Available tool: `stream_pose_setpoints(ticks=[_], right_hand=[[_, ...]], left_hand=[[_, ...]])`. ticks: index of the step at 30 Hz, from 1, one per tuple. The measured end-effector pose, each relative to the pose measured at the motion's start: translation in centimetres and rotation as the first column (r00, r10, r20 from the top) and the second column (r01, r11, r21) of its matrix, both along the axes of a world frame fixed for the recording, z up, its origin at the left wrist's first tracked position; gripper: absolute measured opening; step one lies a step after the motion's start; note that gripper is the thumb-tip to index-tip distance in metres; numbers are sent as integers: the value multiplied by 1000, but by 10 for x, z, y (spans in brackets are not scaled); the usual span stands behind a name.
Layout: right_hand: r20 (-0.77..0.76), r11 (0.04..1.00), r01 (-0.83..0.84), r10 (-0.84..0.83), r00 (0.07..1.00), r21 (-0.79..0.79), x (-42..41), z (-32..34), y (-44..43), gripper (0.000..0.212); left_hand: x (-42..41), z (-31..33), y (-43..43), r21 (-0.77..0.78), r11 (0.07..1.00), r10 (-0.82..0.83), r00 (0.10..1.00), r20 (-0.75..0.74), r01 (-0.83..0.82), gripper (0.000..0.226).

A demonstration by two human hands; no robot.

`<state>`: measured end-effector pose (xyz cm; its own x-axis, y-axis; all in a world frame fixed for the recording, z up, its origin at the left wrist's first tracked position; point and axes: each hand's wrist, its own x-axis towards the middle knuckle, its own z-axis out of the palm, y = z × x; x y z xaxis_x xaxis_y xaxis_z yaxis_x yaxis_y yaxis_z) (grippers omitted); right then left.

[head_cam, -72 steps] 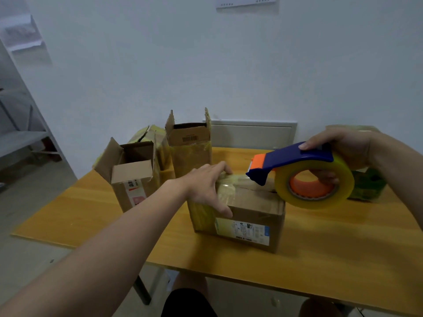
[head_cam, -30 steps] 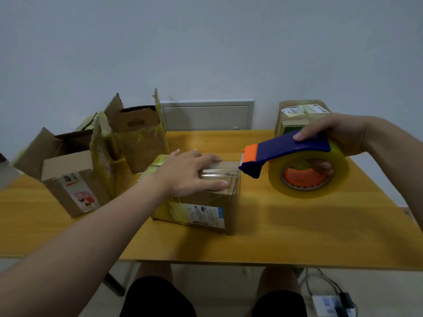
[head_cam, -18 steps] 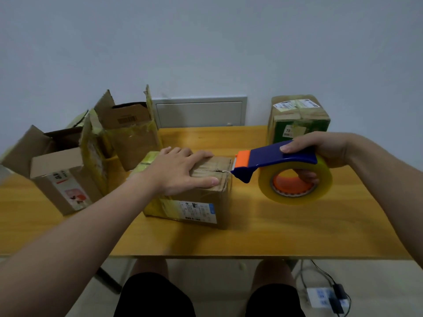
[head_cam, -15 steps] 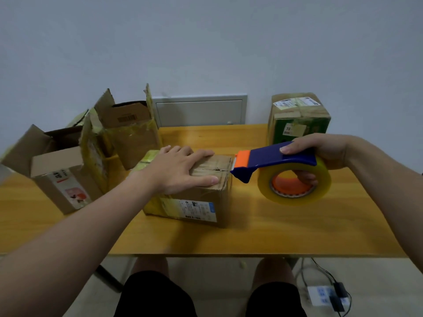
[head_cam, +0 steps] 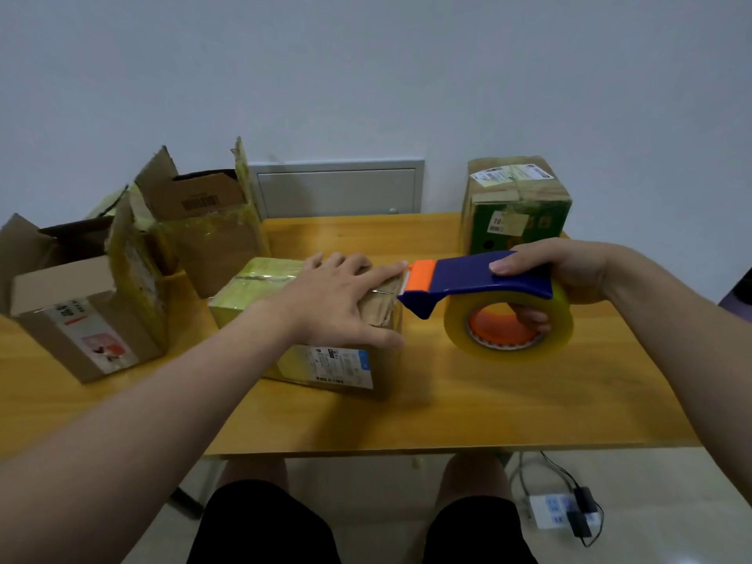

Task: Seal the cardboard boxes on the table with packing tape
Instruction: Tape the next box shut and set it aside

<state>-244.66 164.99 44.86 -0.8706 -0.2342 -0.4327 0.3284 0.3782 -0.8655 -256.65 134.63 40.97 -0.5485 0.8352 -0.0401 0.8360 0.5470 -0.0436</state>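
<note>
A low cardboard box with yellowish tape on its top lies in the middle of the wooden table. My left hand lies flat on its lid, fingers spread toward the right edge. My right hand grips a blue and orange tape dispenser carrying a big roll of clear tape. The dispenser's orange nose touches the box's top right edge, beside my left fingertips.
Two cardboard boxes with raised flaps stand at the left: one near the table's left edge, one behind it. A closed green-sided box stands at the back right. A power strip with cables lies on the floor.
The dispenser came down and leftward until its nose met the box's right edge. My left hand stayed flat on the lid. The camera swung right and tilted down.
</note>
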Motion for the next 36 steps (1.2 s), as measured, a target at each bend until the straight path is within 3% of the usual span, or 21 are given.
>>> stream_pose_setpoints(ticks=[5, 13, 17, 21, 24, 28, 32, 36], right_hand=[[46, 999, 46, -45, 998, -25, 8, 4, 9, 92], [106, 999, 14, -9, 994, -49, 24, 7, 14, 74], [84, 999, 20, -22, 996, 27, 23, 11, 7, 86], [128, 987, -39, 19, 992, 159, 11, 35, -9, 64], [146, 966, -30, -8, 989, 258, -1, 48, -22, 70], [221, 943, -48, -28, 975, 330, -16, 63, -45, 37], [266, 919, -74, -35, 963, 388, -32, 74, -63, 49], [336, 902, -91, -63, 940, 423, -44, 83, -77, 40]], left_hand=[[-5, -3, -1, 16, 1000, 9, 1000, 22, -10, 106], [0, -4, -4, 25, 1000, 2, 1000, 12, -3, 104], [2, -4, -3, 22, 1000, 12, 1000, -1, -12, 105], [2, -5, -2, 17, 1000, 12, 1000, -17, -12, 104], [2, -5, -2, 17, 1000, 10, 1000, -20, -10, 104], [2, -6, -2, 27, 999, 18, 1000, -12, -18, 106], [4, -6, -1, 31, 999, 26, 1000, -11, -26, 108], [5, -5, 0, 18, 999, 31, 999, -17, -31, 115]])
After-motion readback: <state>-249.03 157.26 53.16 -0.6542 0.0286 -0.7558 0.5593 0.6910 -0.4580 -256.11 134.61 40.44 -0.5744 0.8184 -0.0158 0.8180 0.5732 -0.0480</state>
